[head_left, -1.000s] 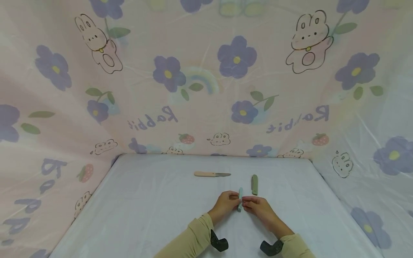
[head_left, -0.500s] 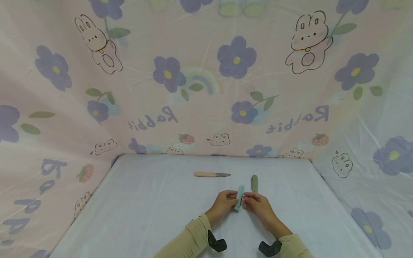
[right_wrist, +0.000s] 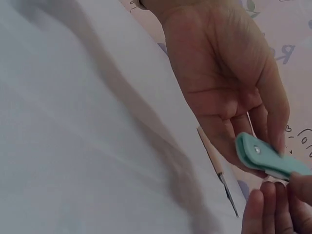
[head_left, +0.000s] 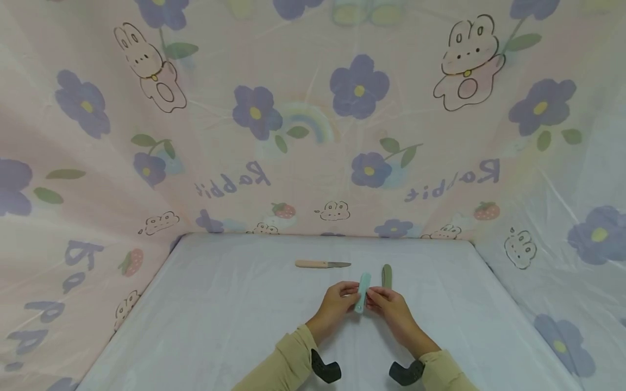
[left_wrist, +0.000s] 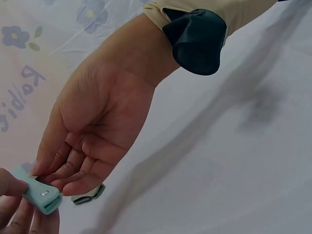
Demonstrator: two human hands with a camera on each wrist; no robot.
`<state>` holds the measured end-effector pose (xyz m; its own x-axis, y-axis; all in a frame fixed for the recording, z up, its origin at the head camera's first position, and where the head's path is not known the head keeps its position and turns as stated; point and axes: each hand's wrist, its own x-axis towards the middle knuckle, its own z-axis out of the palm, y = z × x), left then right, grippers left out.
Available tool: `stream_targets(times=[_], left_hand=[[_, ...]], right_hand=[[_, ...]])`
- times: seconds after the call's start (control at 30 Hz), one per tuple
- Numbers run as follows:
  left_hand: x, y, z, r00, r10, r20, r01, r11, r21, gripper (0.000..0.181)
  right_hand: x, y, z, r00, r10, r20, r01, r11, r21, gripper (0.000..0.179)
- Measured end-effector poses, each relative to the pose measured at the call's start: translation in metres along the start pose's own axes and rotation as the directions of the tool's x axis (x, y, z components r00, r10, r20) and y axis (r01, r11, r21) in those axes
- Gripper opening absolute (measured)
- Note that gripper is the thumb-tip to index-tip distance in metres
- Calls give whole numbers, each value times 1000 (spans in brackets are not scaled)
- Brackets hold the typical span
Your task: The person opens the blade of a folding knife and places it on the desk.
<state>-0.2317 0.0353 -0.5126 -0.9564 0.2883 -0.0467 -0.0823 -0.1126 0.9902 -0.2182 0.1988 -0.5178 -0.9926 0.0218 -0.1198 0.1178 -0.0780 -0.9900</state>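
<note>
A mint-green folding knife [head_left: 363, 290] is held above the white table, between both hands. My left hand [head_left: 334, 305] pinches it from the left with thumb and fingers. From the other side, my right hand [head_left: 396, 314] grips its edge between thumb and fingertips. The right wrist view shows the mint handle [right_wrist: 263, 157] with its rivet, and a thin pale strip along the lower edge near the fingertips. Whether that strip is the blade, I cannot tell. An olive-green folding knife [head_left: 387, 276] lies just beyond the right hand, its near end hidden by the fingers.
Farther back on the white table [head_left: 220, 309] lies a small knife [head_left: 323, 264] with a wooden handle, its blade pointing right. Patterned curtain walls [head_left: 313, 163] with flowers and rabbits close off the back and sides. Black wrist mounts [head_left: 326, 370] sit at both cuffs.
The mint knife has turned from edge-on to show its broad side, and has risen slightly, away from me. Both hands moved with it; the right fingers have closed onto its edge.
</note>
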Motion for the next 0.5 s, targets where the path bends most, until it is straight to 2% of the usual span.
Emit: stream_targets(times=[0.2, 0.33, 0.5], left_hand=[[-5, 12, -4, 1000, 12, 12, -11, 999, -41, 30], [-8, 19, -7, 1000, 17, 24, -16, 999, -50, 30], [-12, 25, -14, 999, 20, 40, -19, 999, -29, 31]], right_hand=[[-1, -11, 6, 999, 15, 37, -16, 1000, 23, 34], [-2, -19, 9, 999, 8, 52, -7, 1000, -14, 38], [-5, -27, 12, 995, -32, 93, 41, 994, -99, 41]])
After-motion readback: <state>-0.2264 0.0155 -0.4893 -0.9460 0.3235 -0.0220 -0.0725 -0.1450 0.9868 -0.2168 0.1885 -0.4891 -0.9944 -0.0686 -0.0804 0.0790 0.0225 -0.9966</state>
